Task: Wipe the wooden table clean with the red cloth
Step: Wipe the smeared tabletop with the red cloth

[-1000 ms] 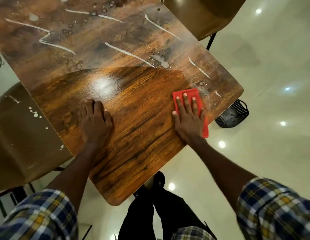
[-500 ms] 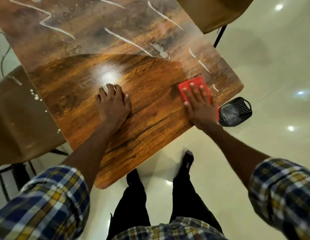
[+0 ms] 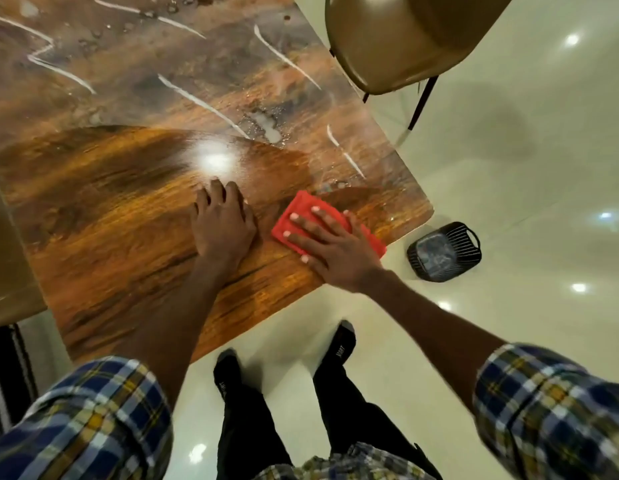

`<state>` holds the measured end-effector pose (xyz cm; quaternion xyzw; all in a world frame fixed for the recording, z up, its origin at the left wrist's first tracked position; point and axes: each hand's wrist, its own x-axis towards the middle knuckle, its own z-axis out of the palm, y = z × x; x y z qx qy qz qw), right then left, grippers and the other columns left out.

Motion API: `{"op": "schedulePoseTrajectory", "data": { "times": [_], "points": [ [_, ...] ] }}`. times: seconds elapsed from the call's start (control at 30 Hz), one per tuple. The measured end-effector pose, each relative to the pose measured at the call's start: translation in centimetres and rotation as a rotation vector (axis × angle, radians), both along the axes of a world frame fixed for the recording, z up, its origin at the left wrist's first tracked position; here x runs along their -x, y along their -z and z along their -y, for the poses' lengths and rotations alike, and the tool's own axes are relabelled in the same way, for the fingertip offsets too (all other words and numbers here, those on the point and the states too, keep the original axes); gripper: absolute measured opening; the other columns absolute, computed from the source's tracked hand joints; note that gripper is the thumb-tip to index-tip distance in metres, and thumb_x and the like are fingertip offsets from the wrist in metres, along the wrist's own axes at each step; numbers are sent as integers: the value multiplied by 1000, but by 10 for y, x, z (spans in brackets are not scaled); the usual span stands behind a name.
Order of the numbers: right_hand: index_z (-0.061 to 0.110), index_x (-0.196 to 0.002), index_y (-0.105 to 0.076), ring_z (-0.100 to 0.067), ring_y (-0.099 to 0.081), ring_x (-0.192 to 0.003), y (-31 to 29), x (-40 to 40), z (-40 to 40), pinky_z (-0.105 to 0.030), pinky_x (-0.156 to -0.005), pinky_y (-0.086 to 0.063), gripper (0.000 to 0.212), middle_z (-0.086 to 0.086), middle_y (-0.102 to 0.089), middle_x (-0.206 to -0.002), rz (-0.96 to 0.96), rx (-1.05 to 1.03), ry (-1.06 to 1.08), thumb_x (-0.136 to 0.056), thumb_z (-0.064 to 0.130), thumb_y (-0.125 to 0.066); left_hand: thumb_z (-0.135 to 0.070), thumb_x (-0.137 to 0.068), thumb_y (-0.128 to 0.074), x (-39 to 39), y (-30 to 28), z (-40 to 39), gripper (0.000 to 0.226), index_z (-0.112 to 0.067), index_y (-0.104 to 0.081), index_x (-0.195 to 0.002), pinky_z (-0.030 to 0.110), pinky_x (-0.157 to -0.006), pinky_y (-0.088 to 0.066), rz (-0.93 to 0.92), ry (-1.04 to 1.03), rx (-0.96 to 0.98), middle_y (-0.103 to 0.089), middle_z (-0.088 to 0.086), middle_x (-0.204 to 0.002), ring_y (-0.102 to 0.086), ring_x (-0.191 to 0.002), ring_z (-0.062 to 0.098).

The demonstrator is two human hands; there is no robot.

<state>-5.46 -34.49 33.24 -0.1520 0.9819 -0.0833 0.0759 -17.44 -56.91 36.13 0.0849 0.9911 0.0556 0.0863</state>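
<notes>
The red cloth (image 3: 327, 221) lies flat on the wooden worktop (image 3: 128, 216), close to the worktop's near right corner, with one end reaching the near edge. The right hand (image 3: 330, 245) lies palm-down on the cloth, its grip spread wide and flat, fingers (image 3: 310, 223) splayed across the fabric and pressing it to the wood rather than pinching it. Just beside the cloth, on the side away from that corner, the left hand (image 3: 223, 225) rests on bare wood, palm down, its grip loosely spread with the fingers close together; it holds nothing. The two hands are near each other but apart.

Around the cloth and towards the person the wood looks dark, glossy and streak-free, and a ceiling light glares off it just beyond the left hand. Farther from the cloth, across the far part of the worktop, long white streaks (image 3: 200, 105), droplets and a pale puddle (image 3: 266, 124) sit on a hazy film. A thin streak runs just beyond the cloth towards the right edge.

Off the worktop's corner nearest the cloth, a small black slatted basket (image 3: 443, 251) sits on the pale glossy floor (image 3: 509, 168). A tan chair (image 3: 405, 39) stands at the worktop's far right side. Both forearms come out of rolled plaid sleeves (image 3: 93, 420), and below the worktop's near edge are dark trousers and dark socks (image 3: 341, 344).
</notes>
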Motion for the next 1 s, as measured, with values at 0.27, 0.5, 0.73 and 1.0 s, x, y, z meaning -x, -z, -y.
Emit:
{"op": "schedulePoseTrajectory", "data": {
  "times": [0.27,0.5,0.73,1.0],
  "points": [
    [40,-167,-17,-31,-26,-157,-10,23,-137,-64,-116,-30,58,3,-17,-176,23,129,754,-111,51,-25,-38,-102,-40,-1,0,-7,46,-11,-48,-138,64,-108,-43,-16,-5,69,-46,25,-154,-42,-142,52],
    [24,-164,-37,-34,-23,-160,-12,19,-91,-62,-126,-18,75,-4,-32,-172,-75,246,801,-91,33,-21,-35,-104,-42,-2,-9,-18,46,-10,-45,-142,65,-109,-43,33,-18,84,-43,27,-157,-37,-146,56],
    [22,-169,-18,-28,-15,-162,-6,72,17,-58,-127,-20,71,-2,-24,-174,75,215,311,-108,31,-53,-34,-101,-45,2,-25,-14,37,-12,-53,-130,56,-91,-56,31,-1,39,-57,21,-141,-56,-129,47],
    [45,-167,-3,-30,-2,-163,-8,133,-110,-66,-124,-9,64,7,2,-178,51,42,581,-107,65,-15,-36,-104,-54,11,-32,11,46,-16,-52,-145,52,-86,-58,30,77,-24,-52,13,-154,-59,-128,40]
  ]
}}
